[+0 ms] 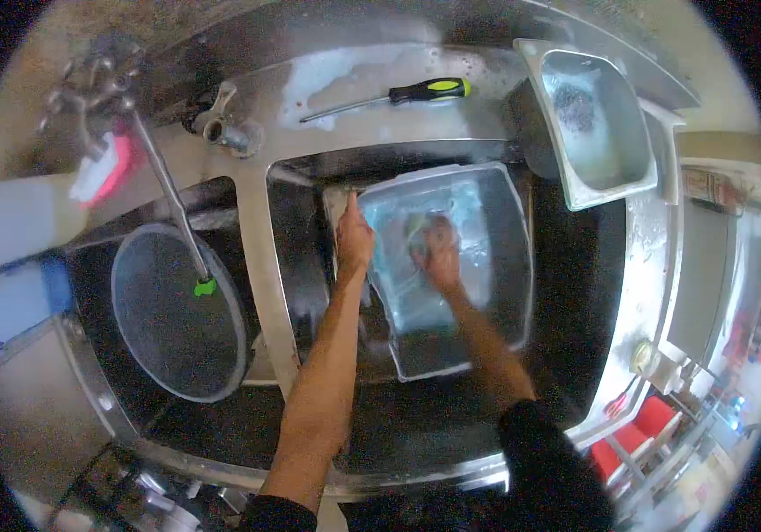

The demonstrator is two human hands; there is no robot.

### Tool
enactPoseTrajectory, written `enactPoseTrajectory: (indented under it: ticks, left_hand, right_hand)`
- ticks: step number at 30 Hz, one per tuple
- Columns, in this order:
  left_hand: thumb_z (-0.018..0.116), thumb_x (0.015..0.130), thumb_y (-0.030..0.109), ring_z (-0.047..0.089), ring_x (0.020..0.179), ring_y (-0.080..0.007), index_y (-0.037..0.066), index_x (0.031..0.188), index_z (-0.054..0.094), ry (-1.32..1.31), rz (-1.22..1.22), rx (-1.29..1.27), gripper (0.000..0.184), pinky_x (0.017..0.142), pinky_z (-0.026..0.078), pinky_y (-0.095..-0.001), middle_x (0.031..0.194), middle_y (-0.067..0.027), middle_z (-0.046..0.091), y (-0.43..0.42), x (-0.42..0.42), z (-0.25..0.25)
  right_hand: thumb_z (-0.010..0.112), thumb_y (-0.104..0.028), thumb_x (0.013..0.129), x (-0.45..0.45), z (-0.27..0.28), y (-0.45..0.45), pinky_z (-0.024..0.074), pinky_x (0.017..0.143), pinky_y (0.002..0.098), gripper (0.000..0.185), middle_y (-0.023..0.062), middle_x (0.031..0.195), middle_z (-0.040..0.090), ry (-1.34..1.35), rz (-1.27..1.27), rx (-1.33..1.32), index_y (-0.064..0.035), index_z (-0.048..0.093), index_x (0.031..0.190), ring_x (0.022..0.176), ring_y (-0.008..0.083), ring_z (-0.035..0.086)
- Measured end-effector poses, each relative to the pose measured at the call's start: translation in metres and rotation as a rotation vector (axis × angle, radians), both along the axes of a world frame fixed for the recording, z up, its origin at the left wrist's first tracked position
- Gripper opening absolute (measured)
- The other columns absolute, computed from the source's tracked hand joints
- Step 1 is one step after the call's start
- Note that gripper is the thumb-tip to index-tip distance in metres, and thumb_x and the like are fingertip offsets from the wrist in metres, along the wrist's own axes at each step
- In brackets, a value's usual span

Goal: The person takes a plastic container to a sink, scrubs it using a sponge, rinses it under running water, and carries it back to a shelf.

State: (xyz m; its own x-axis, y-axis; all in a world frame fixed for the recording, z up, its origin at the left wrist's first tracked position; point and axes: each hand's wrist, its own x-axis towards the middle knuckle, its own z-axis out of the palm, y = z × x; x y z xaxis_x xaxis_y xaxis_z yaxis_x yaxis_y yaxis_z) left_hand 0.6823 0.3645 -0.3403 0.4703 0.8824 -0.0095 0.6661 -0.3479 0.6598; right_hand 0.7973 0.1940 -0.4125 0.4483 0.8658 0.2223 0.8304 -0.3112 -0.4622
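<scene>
A clear plastic tub (506, 266) lies slightly turned in the right-hand sink basin, with bluish suds over its inside. My left hand (354, 238) grips the tub's left rim, its thumb pointing up along the edge. Inside the tub, my right hand (439, 253) is pressed down on the soapy surface with its fingers curled. A little greenish colour shows beside those fingers, but blur hides what they hold.
A screwdriver (429, 90) lies on the back ledge. To its right stands a metal pan (638, 164) with cloudy water and a dark scrubber. The left basin holds a round grey lid-like disc (168, 328) under the faucet spout (172, 199).
</scene>
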Motion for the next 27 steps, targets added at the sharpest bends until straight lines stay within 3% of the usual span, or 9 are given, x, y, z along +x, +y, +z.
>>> enactPoseTrajectory:
  ticks: [2,5,11,13,17,19,20,22,27]
  left_hand:
    - [0.047,0.083,-0.002,0.059,0.089,-0.0438,0.007,0.135,0.035,0.005,0.024,-0.013,0.054,0.074,0.046,-0.0494,0.095,-0.029,0.06,-0.005,0.004,0.005]
    - [0.05,0.078,-0.004,0.059,0.089,-0.0431,0.007,0.134,0.036,0.014,0.075,-0.152,0.059,0.078,0.046,-0.0486,0.092,-0.0275,0.061,-0.007,0.004,0.006]
    - [0.057,0.071,-0.006,0.06,0.087,-0.0424,0.001,0.13,0.037,0.117,-0.015,-0.232,0.063,0.083,0.044,-0.0495,0.093,-0.0252,0.061,-0.017,0.005,0.004]
    - [0.058,0.07,-0.006,0.059,0.091,-0.0428,0.002,0.13,0.036,0.009,0.073,-0.223,0.065,0.087,0.043,-0.0486,0.096,-0.0256,0.061,-0.019,0.008,-0.01]
    - [0.053,0.074,-0.007,0.052,0.106,-0.0424,0.003,0.131,0.037,-0.03,0.081,-0.244,0.06,0.092,0.04,-0.0482,0.113,-0.0242,0.056,-0.018,-0.001,-0.024]
    - [0.052,0.073,-0.008,0.05,0.11,-0.0417,0.002,0.129,0.037,0.145,0.085,-0.333,0.059,0.094,0.039,-0.0476,0.12,-0.0233,0.053,-0.017,0.004,0.0]
    - [0.051,0.073,-0.009,0.051,0.11,-0.0418,0.002,0.129,0.037,0.107,0.1,-0.344,0.058,0.093,0.039,-0.0477,0.12,-0.0233,0.053,-0.019,0.005,0.001]
    - [0.052,0.073,-0.01,0.052,0.109,-0.0421,0.002,0.127,0.037,0.035,0.066,-0.362,0.058,0.091,0.041,-0.048,0.12,-0.0232,0.053,-0.02,0.006,0.014]
    - [0.055,0.072,-0.009,0.055,0.103,-0.0414,0.004,0.125,0.04,0.111,0.104,-0.288,0.056,0.084,0.044,-0.0453,0.109,-0.0235,0.057,-0.027,0.003,0.001]
  right_hand:
    - [0.068,-0.019,0.077,-0.018,-0.023,0.044,0.0342,0.1,0.052,0.052,0.0235,0.129,0.046,-0.137,-0.137,0.175,-0.01,0.048,0.124,0.115,0.0395,0.048]
    - [0.056,-0.031,0.09,-0.047,-0.028,0.064,0.0363,0.098,0.0521,0.051,0.0216,0.131,0.043,0.023,-0.174,-0.246,-0.0057,0.041,0.131,0.118,0.0357,0.045]
    - [0.051,-0.021,0.085,-0.028,0.0,0.029,0.0152,0.112,0.0493,0.042,0.0146,0.132,0.046,-0.069,0.053,-0.141,-0.0095,0.048,0.126,0.128,0.0258,0.037]
    - [0.049,-0.02,0.086,-0.041,-0.001,0.06,0.0212,0.109,0.0497,0.043,0.0148,0.126,0.051,-0.014,-0.139,-0.298,-0.0089,0.048,0.127,0.122,0.0255,0.044]
    - [0.056,-0.016,0.079,-0.036,-0.035,-0.016,0.0272,0.103,0.0514,0.033,0.0141,0.123,0.052,0.127,0.334,-0.272,-0.0046,0.057,0.11,0.115,0.0327,0.047]
    - [0.058,-0.019,0.079,-0.003,0.033,-0.024,0.0246,0.108,0.0486,0.036,0.0161,0.121,0.051,0.364,0.489,-0.355,-0.0053,0.057,0.112,0.116,0.0346,0.046]
    - [0.058,-0.019,0.079,0.01,0.027,-0.017,0.0246,0.108,0.0486,0.036,0.0161,0.121,0.051,0.352,0.488,-0.356,-0.0053,0.057,0.112,0.116,0.0346,0.046]
    - [0.061,-0.027,0.081,0.034,0.004,-0.005,0.0258,0.106,0.0491,0.052,0.0199,0.126,0.048,0.052,-0.192,-0.043,-0.0135,0.047,0.129,0.123,0.037,0.04]
    - [0.068,-0.021,0.075,0.009,0.026,-0.043,0.028,0.106,0.0503,0.058,0.024,0.133,0.04,0.046,0.1,-0.175,-0.0153,0.047,0.129,0.127,0.0423,0.032]
